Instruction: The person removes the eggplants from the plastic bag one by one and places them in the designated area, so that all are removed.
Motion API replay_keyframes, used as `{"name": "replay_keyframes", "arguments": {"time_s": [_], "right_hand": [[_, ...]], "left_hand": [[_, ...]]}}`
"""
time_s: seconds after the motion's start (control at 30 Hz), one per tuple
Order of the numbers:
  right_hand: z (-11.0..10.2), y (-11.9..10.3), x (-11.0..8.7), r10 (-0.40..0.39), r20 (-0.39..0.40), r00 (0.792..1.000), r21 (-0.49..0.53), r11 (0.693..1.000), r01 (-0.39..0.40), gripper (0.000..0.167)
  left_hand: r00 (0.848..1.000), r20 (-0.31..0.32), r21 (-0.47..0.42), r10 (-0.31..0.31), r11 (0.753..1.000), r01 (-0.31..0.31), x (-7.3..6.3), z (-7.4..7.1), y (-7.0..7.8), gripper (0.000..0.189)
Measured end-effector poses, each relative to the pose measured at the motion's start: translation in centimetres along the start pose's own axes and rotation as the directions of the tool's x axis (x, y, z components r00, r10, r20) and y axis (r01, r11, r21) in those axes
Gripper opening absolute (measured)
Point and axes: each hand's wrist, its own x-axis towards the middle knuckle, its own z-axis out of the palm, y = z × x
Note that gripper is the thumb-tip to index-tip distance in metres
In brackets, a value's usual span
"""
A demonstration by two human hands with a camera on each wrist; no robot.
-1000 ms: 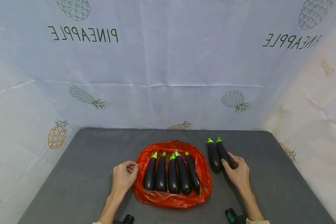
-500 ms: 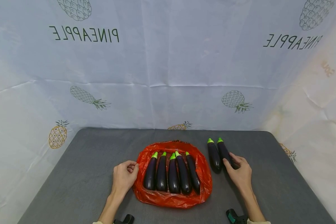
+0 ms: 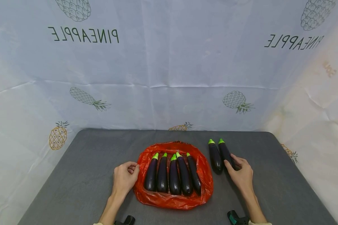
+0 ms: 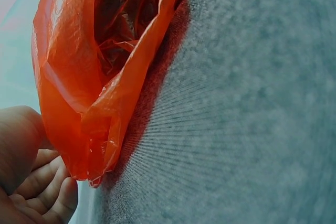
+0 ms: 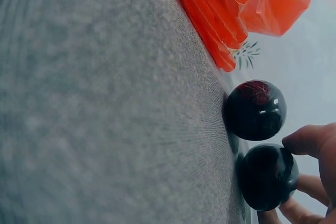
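Note:
Several dark eggplants lie side by side in a red plastic bag, whose rim is spread around them, green stem ends facing away. At the bag's left edge, my left hand pinches the rim between thumb and curled fingers; the left wrist view shows the bag drawn up there. To the right of the bag, two more eggplants rest on the table. My right hand grips the lower end of the outer eggplant, thumb on one side and fingers on the other. Just left of it is the other eggplant.
A grey table spreads beneath everything, its far edge against a pale curtain printed with pineapples. Black wrist devices show at the bottom of the head view.
My right hand has shifted very slightly to the right, and the outer eggplant's upper end moved a little with it. My left hand and the bag stay in place.

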Motion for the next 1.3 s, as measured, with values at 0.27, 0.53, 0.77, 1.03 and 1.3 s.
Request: {"name": "replay_keyframes", "arguments": {"time_s": [0.27, 0.53, 0.77, 1.03, 1.3], "right_hand": [[-0.2, 0.1, 0.0, 0.007, -0.001, 1.000, 0.007, 1.000, -0.007, 0.046], [-0.5, -0.1, -0.1, 0.008, -0.056, 0.998, 0.056, 0.998, -0.005, 0.044], [-0.8, -2.0, -0.3, -0.050, -0.069, 0.996, 0.138, 0.989, 0.059, 0.040], [-0.5, -4.5, -0.9, -0.091, -0.034, 0.995, 0.218, 0.971, 0.097, 0.035], [-0.4, -6.2, -1.6, -0.134, -0.002, 0.991, 0.255, 0.958, 0.130, 0.037]], "left_hand": [[1.000, -0.007, -0.012, 0.010, 1.000, -0.010, 0.0, 0.1, -0.1, 0.007], [1.000, -0.007, -0.015, 0.018, 1.000, -0.018, 0.0, 0.2, -0.2, 0.008], [1.000, -0.011, -0.013, 0.017, 1.000, -0.017, 0.0, 0.2, -0.1, 0.008], [1.000, -0.007, -0.010, 0.004, 1.000, -0.004, 0.1, 0.2, -0.1, 0.008], [1.000, 0.000, -0.013, -0.008, 1.000, 0.008, 0.0, 0.2, -0.1, 0.007]]}}
